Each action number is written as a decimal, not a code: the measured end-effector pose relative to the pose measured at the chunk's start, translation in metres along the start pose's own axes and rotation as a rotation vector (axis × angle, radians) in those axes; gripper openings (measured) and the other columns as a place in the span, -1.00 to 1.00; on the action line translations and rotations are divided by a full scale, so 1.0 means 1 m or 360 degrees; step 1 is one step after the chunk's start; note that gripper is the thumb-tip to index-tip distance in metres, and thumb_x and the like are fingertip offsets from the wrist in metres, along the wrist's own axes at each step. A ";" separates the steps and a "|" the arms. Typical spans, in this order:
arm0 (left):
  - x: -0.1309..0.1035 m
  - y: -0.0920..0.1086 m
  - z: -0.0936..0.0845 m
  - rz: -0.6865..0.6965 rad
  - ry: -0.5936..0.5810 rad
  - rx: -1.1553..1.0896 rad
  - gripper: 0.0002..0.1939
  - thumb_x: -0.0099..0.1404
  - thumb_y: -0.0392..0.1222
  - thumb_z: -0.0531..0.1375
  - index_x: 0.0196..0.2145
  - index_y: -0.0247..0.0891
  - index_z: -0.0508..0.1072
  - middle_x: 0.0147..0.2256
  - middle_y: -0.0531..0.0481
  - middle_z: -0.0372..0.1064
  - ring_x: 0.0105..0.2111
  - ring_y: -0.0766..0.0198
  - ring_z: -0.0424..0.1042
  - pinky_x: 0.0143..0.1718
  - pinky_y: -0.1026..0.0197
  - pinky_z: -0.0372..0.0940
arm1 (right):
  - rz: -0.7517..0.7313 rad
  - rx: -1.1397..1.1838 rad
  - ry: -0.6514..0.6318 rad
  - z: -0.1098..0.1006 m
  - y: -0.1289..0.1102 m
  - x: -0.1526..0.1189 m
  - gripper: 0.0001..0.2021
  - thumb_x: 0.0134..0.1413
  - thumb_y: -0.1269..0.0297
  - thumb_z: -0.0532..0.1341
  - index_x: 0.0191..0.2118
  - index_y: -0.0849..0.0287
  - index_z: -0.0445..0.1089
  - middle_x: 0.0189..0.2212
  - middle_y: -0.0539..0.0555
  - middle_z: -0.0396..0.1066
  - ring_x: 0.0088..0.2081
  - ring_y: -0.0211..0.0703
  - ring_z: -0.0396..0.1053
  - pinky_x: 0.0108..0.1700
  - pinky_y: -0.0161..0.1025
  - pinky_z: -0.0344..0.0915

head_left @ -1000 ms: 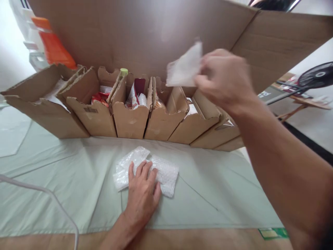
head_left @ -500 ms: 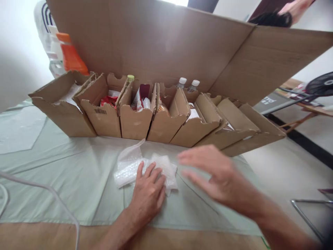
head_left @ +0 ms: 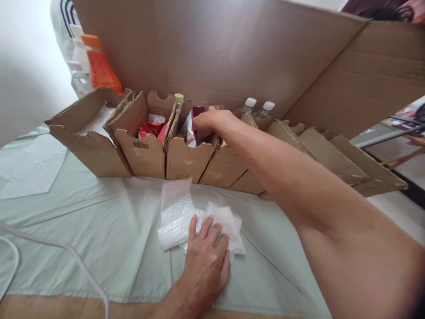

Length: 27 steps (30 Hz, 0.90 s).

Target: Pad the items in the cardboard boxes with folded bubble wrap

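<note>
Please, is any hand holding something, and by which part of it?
The left hand grips nothing but rests on bubble wrap. The right hand is inside a cardboard box, fingertips hidden; its hold cannot be told.

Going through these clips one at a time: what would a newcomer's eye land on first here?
Probably the bright orange bottle, standing behind the leftmost of the cardboard boxes lined up across the table. Next, the right hand, its fingers hidden inside the third box from the left. Nearer the viewer, the left hand rests, fingers spread, on bubble wrap over the pale green cloth.
</note>
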State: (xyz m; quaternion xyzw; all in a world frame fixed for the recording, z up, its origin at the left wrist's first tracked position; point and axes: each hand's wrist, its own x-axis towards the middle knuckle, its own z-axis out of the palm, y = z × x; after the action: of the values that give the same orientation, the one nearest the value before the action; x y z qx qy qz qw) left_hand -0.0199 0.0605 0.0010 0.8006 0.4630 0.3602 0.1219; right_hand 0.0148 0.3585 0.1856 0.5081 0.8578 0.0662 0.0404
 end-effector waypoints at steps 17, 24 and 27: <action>-0.009 0.003 -0.029 0.0103 0.0936 -0.0052 -0.38 0.39 -0.11 0.08 0.37 -0.04 0.11 0.44 -0.17 -0.01 0.43 -0.19 0.03 0.39 -0.45 -0.09 | -0.0084 0.0835 0.0600 0.091 -0.033 -0.322 -0.78 0.18 0.37 0.19 -0.20 -0.11 0.53 -0.04 0.07 0.62 0.02 0.08 0.57 0.13 0.16 0.42; 0.000 -0.003 -0.007 -0.0081 0.0180 0.0269 -0.69 0.41 -0.22 0.14 0.08 -0.23 0.46 0.11 -0.21 0.50 0.18 -0.16 0.41 0.26 -0.42 0.11 | 0.0061 0.0681 0.0696 0.013 0.008 -0.288 -0.75 0.28 0.29 0.14 -0.19 -0.12 0.59 -0.13 0.02 0.65 -0.04 0.06 0.57 0.08 0.09 0.44; -0.001 -0.002 -0.003 -0.0082 0.0230 0.0249 -0.67 0.38 -0.23 0.15 0.08 -0.24 0.47 0.11 -0.21 0.51 0.17 -0.16 0.41 0.24 -0.43 0.13 | -0.0034 0.0444 0.0667 -0.035 0.016 -0.232 -0.72 0.29 0.31 0.11 -0.17 -0.05 0.60 -0.08 0.01 0.63 0.03 0.06 0.52 0.17 0.07 0.36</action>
State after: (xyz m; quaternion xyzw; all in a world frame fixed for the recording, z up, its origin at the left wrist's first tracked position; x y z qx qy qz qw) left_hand -0.0240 0.0607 0.0018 0.7675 0.5178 0.3764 0.0344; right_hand 0.1357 0.1599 0.2233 0.4748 0.8536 0.0505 -0.2083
